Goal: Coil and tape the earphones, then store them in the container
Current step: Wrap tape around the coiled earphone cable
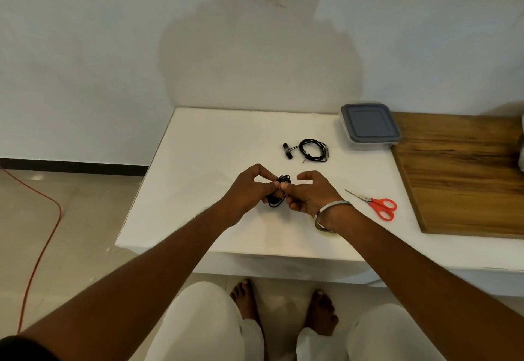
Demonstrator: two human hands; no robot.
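From the head view, the left hand (249, 190) and right hand (309, 196) both pinch a black earphone coil (279, 195) just above the bench (198, 162). It looks light, limp and springy; best pinched across the bundled loops so none escape.

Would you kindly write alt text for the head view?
Both hands, left hand and right hand, hold a black earphone coil over a white table. Beyond lie a second coiled pair, a lidded container and red scissors.
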